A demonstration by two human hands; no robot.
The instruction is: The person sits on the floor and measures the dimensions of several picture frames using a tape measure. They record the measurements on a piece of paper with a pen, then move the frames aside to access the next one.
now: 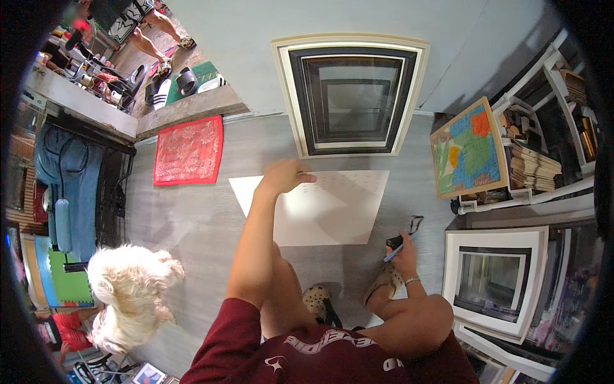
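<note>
Head view: white board (326,221) lay flat on floor (204,224), prob. for reach. L hand (281,176) over its far edge, fingers part-curled, grip unclear. R hand (403,258) gripped blk item (394,242) + blue stick (391,254), prob. kept handy.

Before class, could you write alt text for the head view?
A person's left hand is at the far edge of a white sheet on a grey floor; the right hand holds a small dark object. Nested frames stand beyond; a fluffy white dog is on the left.

sheet (326,221): white | slim stick (392,254): blue | mat (188,152): red, pale-patterned | shirt (332,368): maroon | floor (211,224): grey
</note>
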